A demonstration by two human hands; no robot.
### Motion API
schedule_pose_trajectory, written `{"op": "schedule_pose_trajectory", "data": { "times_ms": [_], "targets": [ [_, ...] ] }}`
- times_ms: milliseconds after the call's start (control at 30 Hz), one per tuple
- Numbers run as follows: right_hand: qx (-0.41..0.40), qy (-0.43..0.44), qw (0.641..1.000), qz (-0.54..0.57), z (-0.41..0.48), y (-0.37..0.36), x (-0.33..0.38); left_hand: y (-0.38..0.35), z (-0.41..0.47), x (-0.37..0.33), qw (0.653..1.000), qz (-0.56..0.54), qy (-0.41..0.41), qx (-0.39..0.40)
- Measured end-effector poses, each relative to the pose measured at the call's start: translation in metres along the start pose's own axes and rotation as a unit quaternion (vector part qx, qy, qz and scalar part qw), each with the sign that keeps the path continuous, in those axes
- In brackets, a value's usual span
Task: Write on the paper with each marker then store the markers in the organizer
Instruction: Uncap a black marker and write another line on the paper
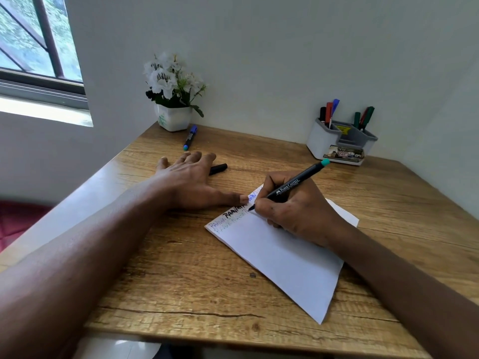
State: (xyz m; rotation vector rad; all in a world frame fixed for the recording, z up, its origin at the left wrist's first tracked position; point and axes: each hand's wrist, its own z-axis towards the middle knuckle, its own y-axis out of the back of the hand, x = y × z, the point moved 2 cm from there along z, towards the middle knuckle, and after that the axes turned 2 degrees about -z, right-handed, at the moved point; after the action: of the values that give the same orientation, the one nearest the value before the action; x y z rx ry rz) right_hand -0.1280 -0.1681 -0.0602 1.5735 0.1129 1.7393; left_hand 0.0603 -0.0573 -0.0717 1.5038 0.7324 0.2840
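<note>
A white paper (282, 257) lies at an angle on the wooden table (197, 281), with several words in different colours along its top edge. My right hand (293, 211) grips a black marker (298, 182) with a teal end, its tip on the paper. My left hand (191, 182) lies flat on the table with straight fingers, the thumb pressing the paper's top edge. A black cap (219, 168) lies just beyond its fingers. A blue-capped marker (190, 138) lies farther back. The grey and white organizer (342, 141) at the back right holds several markers.
A white pot of white flowers (173, 99) stands in the back left corner by the wall. A window (39, 47) is at the upper left. The table's front edge runs along the bottom of the view.
</note>
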Motion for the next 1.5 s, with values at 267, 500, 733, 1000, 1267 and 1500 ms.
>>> {"op": "schedule_pose_trajectory", "data": {
  "times_ms": [267,500,733,1000,1267,1500],
  "targets": [
    [-0.002,-0.009,1.000,0.003,-0.0003,-0.0002,0.0016,0.0027,-0.0041,-0.0038,1.000,-0.001,0.006,0.008],
    [-0.022,0.000,1.000,0.013,0.0001,0.0000,0.0016,0.0034,-0.0052,-0.0048,1.000,-0.001,0.006,0.008],
    [-0.021,-0.011,1.000,0.017,-0.0004,0.0008,0.0009,0.0043,-0.0060,-0.0060,1.000,-0.001,0.009,0.010],
    [-0.036,-0.015,0.999,0.035,-0.0003,-0.0013,0.0026,0.0059,-0.0093,-0.0066,1.000,-0.008,0.008,0.012],
    [-0.036,-0.022,0.999,0.025,-0.0013,-0.0016,0.0047,0.0052,-0.0090,-0.0066,1.000,-0.007,0.009,0.011],
    [-0.055,-0.026,0.998,0.013,-0.0018,-0.0015,0.0037,0.0047,-0.0072,-0.0050,1.000,-0.005,0.009,0.008]
  ]
}}
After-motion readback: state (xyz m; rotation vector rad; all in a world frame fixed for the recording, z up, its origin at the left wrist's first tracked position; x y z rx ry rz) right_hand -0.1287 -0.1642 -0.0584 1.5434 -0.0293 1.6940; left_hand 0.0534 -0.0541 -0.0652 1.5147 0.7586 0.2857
